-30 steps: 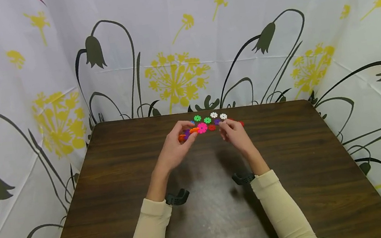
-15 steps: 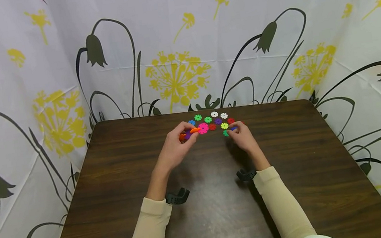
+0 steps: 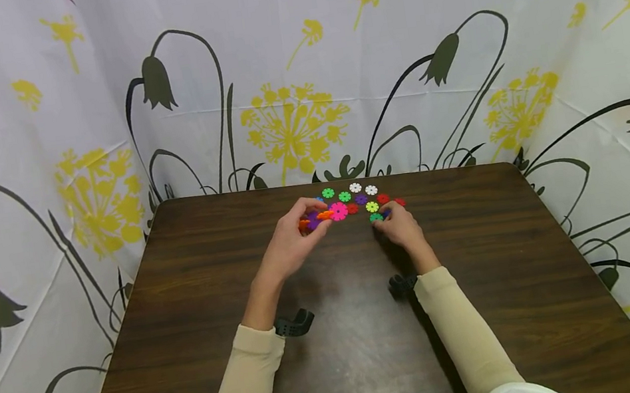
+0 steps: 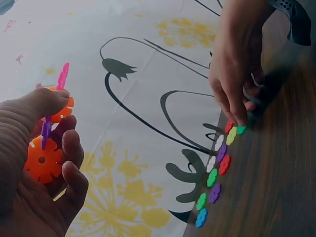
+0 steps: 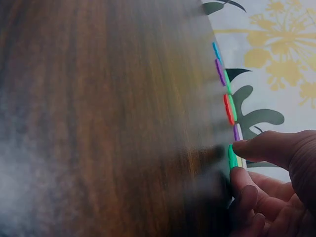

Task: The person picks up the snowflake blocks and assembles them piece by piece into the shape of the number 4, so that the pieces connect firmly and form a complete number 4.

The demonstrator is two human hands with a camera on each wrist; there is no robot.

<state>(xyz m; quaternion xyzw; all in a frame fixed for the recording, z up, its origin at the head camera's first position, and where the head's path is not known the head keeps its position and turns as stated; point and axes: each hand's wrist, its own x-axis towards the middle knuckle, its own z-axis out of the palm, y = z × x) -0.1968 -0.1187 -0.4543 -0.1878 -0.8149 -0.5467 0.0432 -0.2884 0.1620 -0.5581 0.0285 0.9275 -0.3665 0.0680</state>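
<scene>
In the head view my left hand [image 3: 284,241] holds up a chain of flower-shaped notched discs slotted together. The left wrist view shows its orange disc [image 4: 42,160], a purple disc [image 4: 46,129] seen edge-on, another orange disc partly behind the thumb, and a pink disc [image 4: 63,75] at the tip. My right hand [image 3: 405,225] is down at the near right of the loose discs. Its thumb and index finger pinch the edges of a green disc [image 5: 232,157]. A yellow disc [image 3: 372,206] lies just beyond that one, and a blue disc is partly hidden under the fingers.
More flower discs lie in loose rows near the table's far edge, among them white [image 3: 371,190], green [image 3: 328,192], purple [image 3: 360,199] and red [image 3: 383,198] ones. The brown wooden table [image 3: 196,294] ends at a flower-printed curtain [image 3: 282,46].
My right hand has moved right and toward me, from over the yellow disc to the green one, uncovering the yellow disc. My left hand stays nearly in place with the chain.
</scene>
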